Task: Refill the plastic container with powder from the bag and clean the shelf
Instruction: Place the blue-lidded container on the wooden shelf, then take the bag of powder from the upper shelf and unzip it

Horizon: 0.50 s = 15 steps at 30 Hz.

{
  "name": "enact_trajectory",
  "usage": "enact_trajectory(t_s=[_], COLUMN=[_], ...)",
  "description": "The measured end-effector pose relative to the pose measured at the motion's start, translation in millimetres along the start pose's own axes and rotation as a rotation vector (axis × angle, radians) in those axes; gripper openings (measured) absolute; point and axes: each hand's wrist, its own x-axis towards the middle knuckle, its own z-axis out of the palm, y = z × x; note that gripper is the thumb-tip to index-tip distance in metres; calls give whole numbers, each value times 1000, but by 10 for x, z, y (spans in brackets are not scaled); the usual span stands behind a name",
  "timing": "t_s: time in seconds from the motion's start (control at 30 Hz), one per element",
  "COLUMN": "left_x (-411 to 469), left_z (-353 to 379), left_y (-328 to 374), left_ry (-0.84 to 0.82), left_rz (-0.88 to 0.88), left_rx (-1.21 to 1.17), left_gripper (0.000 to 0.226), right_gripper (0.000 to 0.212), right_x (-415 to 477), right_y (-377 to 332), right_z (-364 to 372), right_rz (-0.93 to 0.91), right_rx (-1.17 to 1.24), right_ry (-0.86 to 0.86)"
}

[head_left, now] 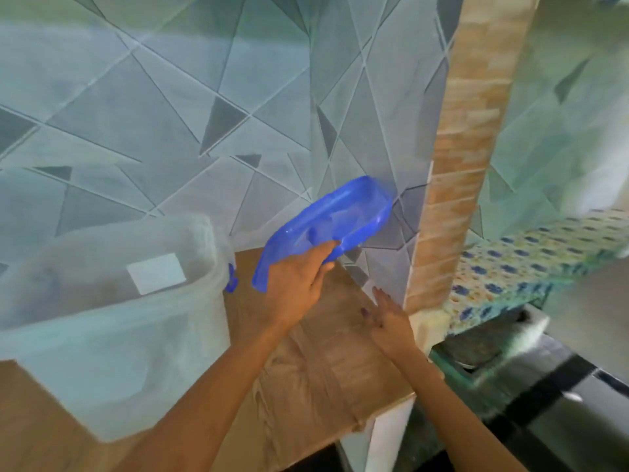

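Tiled wall [170, 114] stood behind the brown shelf [323, 362]. At 9 o'clock sat the plastic container [112, 321]. The left hand [299, 284] gripped its blue lid [326, 226]; the right hand [391, 321] lay open, flat on the shelf.

You can read no text here: the white label [156, 273] on the clear plastic container [112, 321] appears blank, and the marks on the brown shelf liner [326, 366] are blurred.
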Motion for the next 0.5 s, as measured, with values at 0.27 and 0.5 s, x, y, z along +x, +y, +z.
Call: enact_trajectory(t_s=[0.27, 0.5], left_x=[-1021, -1333], left_z=[695, 933], left_y=[-370, -444], left_ry=[-570, -671], left_rz=[41, 20], left_rx=[272, 187], left_gripper=[95, 45], right_gripper=[100, 96], right_x=[-45, -2], right_y=[661, 762], right_z=[465, 576], right_rz=[-42, -36], right_rx=[-337, -339], right_ry=[-132, -117])
